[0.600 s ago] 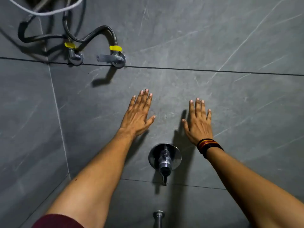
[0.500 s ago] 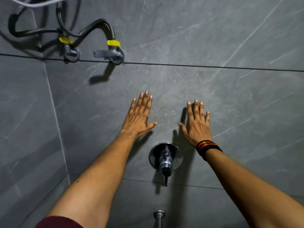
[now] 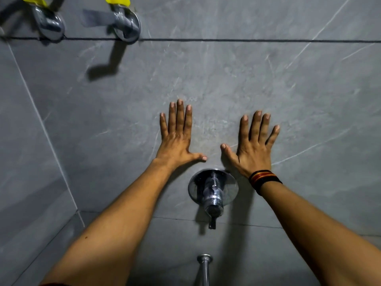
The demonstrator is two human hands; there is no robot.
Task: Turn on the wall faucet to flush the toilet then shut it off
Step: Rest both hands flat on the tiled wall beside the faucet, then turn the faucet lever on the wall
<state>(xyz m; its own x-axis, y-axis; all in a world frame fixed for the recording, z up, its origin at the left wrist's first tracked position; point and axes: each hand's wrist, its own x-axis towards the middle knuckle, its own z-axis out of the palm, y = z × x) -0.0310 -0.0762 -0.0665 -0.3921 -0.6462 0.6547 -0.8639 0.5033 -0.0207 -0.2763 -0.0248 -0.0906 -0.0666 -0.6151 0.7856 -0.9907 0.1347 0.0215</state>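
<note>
A chrome wall faucet [image 3: 213, 193] with a round backplate and a small lever pointing down sits on the grey tiled wall, low in the middle of the head view. My left hand [image 3: 177, 139] lies flat on the tile just above and left of it, fingers together, thumb out toward the faucet. My right hand [image 3: 252, 145] lies flat above and right of it, fingers spread, a dark striped band on the wrist. Neither hand touches the faucet or holds anything. No toilet is visible.
Two chrome angle valves [image 3: 49, 23] [image 3: 125, 25] with yellow-tagged hoses stick out of the wall at the top left. A chrome pipe [image 3: 204, 269] comes out of the wall below the faucet. A side wall [image 3: 24, 162] meets the tiles on the left.
The view has dropped and moved closer to the wall, so the valves now sit at the top edge. Both hands have slid down the tile toward the faucet, and the right fingers have spread.
</note>
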